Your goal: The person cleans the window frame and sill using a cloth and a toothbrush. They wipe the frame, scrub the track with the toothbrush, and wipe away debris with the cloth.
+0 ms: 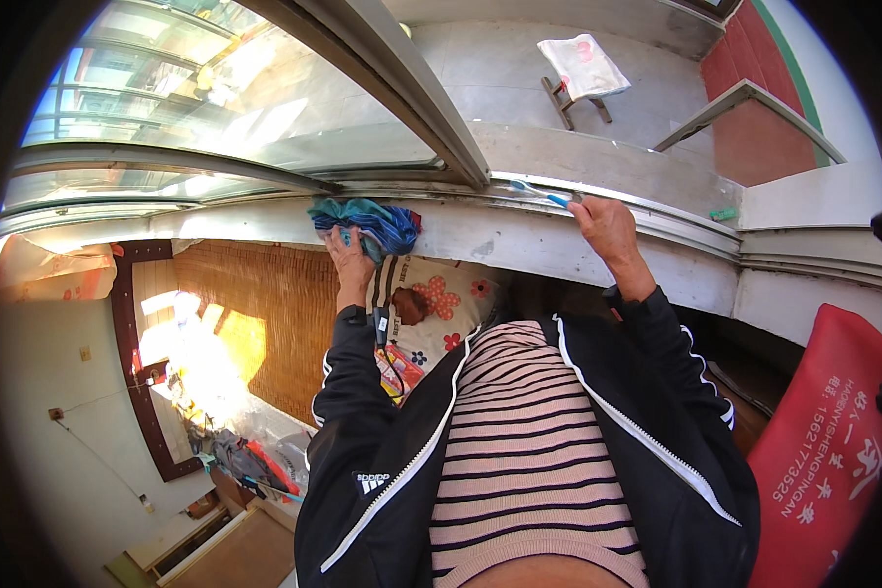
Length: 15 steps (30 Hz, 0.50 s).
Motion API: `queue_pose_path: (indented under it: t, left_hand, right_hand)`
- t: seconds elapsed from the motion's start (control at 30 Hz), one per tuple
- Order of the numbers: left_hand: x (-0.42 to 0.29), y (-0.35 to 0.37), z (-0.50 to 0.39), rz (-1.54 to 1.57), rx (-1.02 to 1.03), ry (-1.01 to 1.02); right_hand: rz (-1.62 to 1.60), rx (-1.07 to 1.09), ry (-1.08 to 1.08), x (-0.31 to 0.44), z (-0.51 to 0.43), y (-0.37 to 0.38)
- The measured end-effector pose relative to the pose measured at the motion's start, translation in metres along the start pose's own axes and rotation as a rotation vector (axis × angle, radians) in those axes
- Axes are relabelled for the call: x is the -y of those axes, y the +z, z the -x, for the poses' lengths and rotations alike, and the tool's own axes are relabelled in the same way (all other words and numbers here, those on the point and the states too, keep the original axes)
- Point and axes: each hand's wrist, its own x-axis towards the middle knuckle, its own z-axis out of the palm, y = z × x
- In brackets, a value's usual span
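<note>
My right hand is closed around the blue handle of a toothbrush, whose head lies at the sliding window's metal track. Further left, my left hand rests on a bunched blue and teal cloth on the white window sill. Its fingers are partly hidden in the folds, so a firm grip cannot be told. Just beyond the cloth stands the metal-framed sliding glass panel, with its near corner between my two hands.
A stool with a printed cover stands beyond the window. A small green object lies near the track's right end. Below the sill are a flowered fabric and a woven mat. A red bag is at the right.
</note>
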Motion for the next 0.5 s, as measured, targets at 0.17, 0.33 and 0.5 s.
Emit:
queue_pose_path:
  t: [0.17, 0.33, 0.5]
  left_hand:
    - [0.0, 0.0, -0.001, -0.008, 0.027, -0.007]
    - [-0.003, -0.001, 0.001, 0.013, 0.044, -0.046]
    - [-0.005, -0.003, 0.0, 0.024, 0.014, -0.026]
  right_hand:
    - [0.053, -0.061, -0.1, 0.01, -0.01, 0.007]
    - [0.021, 0.06, -0.026, 0.008, -0.008, -0.014]
    - [-0.173, 0.1, -0.16, 0.04, -0.036, 0.022]
